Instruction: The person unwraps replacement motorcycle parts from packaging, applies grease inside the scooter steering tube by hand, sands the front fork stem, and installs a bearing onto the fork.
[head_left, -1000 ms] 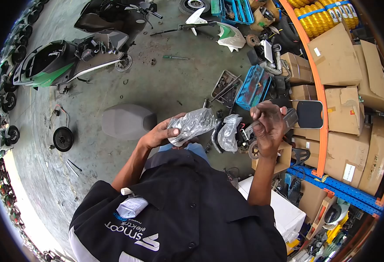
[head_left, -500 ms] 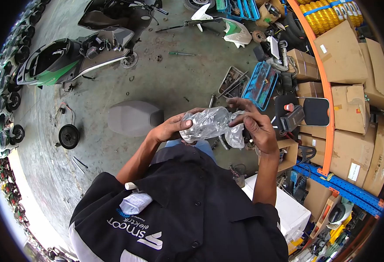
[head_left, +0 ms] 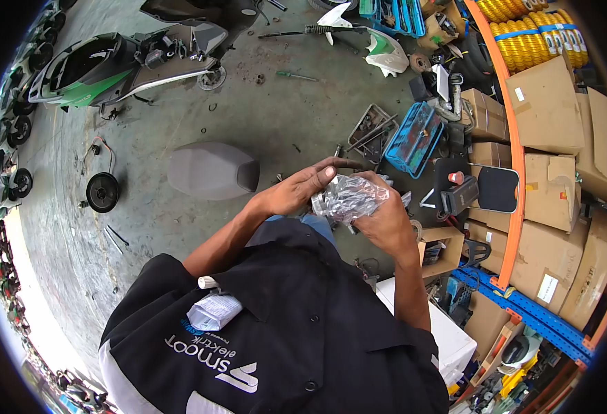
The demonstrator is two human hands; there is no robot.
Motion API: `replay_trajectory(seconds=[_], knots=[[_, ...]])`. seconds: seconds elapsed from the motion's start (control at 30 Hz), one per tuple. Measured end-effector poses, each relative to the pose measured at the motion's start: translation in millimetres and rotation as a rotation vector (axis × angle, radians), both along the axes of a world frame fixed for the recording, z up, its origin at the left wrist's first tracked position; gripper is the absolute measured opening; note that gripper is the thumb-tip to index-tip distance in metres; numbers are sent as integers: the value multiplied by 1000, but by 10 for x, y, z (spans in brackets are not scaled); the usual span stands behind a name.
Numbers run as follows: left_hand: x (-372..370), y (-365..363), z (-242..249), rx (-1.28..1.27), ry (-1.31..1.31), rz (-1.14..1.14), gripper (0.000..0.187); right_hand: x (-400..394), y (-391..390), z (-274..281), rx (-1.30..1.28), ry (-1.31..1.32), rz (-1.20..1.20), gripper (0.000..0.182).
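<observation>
A crumpled clear plastic bag (head_left: 348,199) is held between my two hands in front of my chest. What is inside the bag cannot be made out through the creases. My left hand (head_left: 295,191) grips the bag's left end, thumb on top and a finger stretched along its far side. Wrapped round the right end is my right hand (head_left: 386,222), its fingers partly hidden by the plastic. Beyond my left forearm, a grey scooter seat (head_left: 210,170) lies on the floor.
A blue toolbox (head_left: 414,141) and a metal tray of parts (head_left: 372,131) stand right of centre. Orange and blue racking (head_left: 517,207) holds cardboard boxes (head_left: 548,110). A partly stripped scooter body (head_left: 86,72) and a black wheel (head_left: 103,192) lie at left.
My right hand has closed round the bag's right end, where its fingers were raised and pinching before. The bag is bunched more compactly, and my left hand has shifted slightly right.
</observation>
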State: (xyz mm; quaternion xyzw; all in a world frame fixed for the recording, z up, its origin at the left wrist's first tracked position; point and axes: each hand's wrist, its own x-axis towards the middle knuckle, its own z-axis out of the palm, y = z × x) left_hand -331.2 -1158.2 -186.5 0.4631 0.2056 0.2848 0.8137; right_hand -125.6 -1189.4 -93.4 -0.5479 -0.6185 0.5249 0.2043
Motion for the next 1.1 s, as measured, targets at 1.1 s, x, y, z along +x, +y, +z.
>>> replay_trajectory(seconds=[1.1], knots=[[84, -136, -230, 30, 132, 537, 7, -31, -48, -196, -170, 368, -250, 40]])
